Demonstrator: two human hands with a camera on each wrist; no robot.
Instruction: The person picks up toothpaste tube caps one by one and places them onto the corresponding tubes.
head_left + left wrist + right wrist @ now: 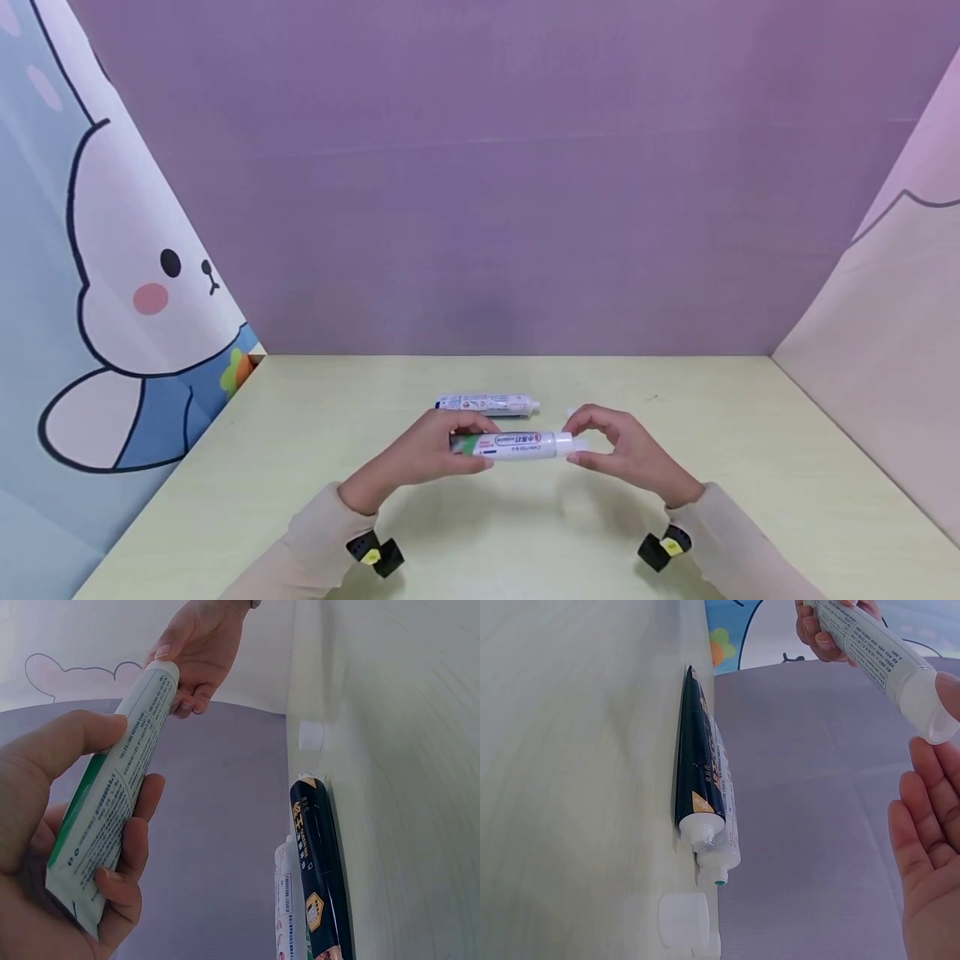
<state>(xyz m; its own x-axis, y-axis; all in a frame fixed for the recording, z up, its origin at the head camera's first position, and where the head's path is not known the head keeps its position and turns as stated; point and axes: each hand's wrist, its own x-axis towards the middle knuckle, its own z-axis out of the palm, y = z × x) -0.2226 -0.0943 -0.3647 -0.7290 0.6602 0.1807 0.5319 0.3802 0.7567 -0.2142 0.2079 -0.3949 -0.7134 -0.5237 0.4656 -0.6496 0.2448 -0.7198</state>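
Two pale, soft-looking sleeves (326, 521) reach in over the smooth, pale table (300, 417), each with little black boxes (367, 550) at the wrist. The arms lean in toward each other. The left hand (427, 450) wraps its thumb and bent fingers round a white and green tube (517, 447). The right hand (626, 450) pinches the cloudy cap (919, 701) at the tube's end, its other fingers loose. The tube is up in the air, about halfway between the table's left and right edges. It is long, flat at one end and round at the capped end.

Behind it, a shiny dark tube (315, 855) lies on the table, with a white tube (287, 900) just beside it, nearer the back edge. Both necks point to the right edge. Near them lies a short, smooth, white lid (682, 920). Past the back edge is a purple cloth wall (510, 183) with faint creases.
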